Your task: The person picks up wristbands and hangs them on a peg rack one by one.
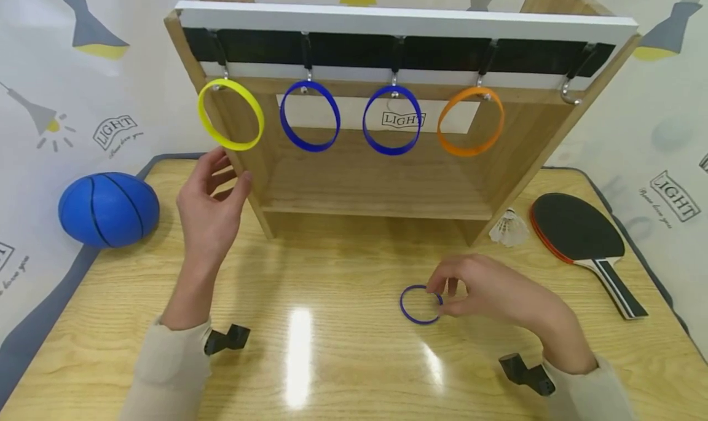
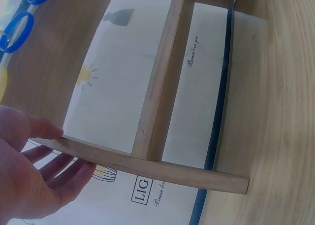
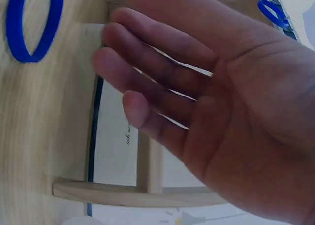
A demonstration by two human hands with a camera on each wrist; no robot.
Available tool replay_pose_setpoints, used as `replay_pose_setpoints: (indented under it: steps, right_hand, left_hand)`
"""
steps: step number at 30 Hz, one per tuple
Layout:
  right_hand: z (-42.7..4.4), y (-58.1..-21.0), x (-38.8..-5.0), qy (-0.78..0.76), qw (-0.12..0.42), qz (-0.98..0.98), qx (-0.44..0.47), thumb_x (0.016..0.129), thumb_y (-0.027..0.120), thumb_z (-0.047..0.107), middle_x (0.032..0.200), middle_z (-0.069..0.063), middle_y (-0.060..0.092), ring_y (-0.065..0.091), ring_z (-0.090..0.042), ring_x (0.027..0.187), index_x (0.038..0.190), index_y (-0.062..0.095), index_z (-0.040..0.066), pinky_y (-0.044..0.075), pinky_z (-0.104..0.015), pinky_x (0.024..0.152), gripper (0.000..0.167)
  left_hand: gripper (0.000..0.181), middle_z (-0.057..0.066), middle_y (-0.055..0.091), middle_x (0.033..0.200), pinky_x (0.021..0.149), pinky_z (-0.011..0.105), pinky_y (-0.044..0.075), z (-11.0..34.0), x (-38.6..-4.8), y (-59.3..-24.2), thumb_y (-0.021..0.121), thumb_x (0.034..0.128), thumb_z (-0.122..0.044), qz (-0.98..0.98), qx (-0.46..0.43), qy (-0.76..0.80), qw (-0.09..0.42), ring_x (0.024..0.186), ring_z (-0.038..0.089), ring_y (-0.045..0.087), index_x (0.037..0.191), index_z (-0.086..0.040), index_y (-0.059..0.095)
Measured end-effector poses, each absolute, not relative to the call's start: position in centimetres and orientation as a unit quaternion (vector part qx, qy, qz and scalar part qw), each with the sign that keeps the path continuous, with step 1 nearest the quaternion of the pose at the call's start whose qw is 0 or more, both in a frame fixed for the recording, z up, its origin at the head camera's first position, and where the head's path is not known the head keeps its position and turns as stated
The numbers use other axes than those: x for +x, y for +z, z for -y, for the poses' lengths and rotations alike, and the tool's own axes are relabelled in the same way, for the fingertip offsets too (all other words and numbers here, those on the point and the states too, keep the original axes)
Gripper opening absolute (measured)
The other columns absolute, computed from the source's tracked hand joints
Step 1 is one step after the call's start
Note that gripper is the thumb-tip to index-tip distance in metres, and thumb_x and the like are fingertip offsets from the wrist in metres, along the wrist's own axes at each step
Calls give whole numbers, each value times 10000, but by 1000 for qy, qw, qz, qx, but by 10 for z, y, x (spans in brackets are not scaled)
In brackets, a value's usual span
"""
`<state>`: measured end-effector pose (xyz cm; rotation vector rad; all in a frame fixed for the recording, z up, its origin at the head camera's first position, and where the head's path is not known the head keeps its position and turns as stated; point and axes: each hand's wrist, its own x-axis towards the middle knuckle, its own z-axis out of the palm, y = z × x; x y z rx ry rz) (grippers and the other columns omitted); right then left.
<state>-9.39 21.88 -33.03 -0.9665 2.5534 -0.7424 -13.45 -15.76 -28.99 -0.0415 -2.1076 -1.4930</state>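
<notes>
A wooden stand [image 1: 381, 184] bears a row of hooks along its top front. From them hang a yellow ring [image 1: 260, 117], two blue rings [image 1: 336, 126] and an orange ring [image 1: 500, 126]; the rightmost hook [image 1: 570, 96] carries no ring. My left hand [image 1: 212, 209] holds the stand's left side panel [image 2: 113, 158], thumb on one face and fingers on the other in the left wrist view. Another blue ring [image 1: 406, 313] lies on the table. Above its right edge is my right hand [image 1: 492, 289], fingers loosely bent; the right wrist view shows them apart from that ring.
A blue ball [image 1: 109, 210] sits on the left of the table [image 1: 332, 372]. Right of the stand lie a shuttlecock [image 1: 509, 228] and a table tennis bat [image 1: 578, 227]. Patterned wall covering [image 1: 50, 163] stands behind everything.
</notes>
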Motion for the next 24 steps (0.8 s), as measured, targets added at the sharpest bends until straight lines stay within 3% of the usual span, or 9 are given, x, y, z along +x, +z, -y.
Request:
replay_pose_setpoints:
  steps: [8,13,17,24]
  right_hand:
    - [-211,-342,-95,-263,232,-881,-318,769,820,101,911,81,651,549,-68,686,929,707,162,493,-251,616,205]
    - [-207,-350,-94,-239,251,-886,-308,700,858,53,818,78,607,535,-78,711,871,655,164,477,-257,628,288]
    - [-206,-355,-94,-218,246,-893,-308,666,865,23,801,79,565,512,-86,738,843,621,176,460,-265,649,338]
    - [-203,-361,-94,-196,220,-898,-326,622,732,-74,792,103,551,515,-110,731,766,637,196,448,-260,643,320]
  left_hand:
    - [399,82,649,1193,766,218,528,163,-141,-298,689,900,-85,785,-16,-554,276,1007,232,644,1294,-105,630]
    - [400,75,649,1194,766,219,531,168,-148,-306,693,897,-87,786,-13,-552,277,1011,228,644,1291,-113,633]
    - [406,65,648,1200,767,222,533,171,-152,-311,696,897,-95,786,-12,-552,277,1014,223,644,1296,-128,632]
    - [414,53,649,1198,758,221,536,174,-156,-318,708,892,-109,786,-15,-552,280,1008,212,646,1297,-145,633]
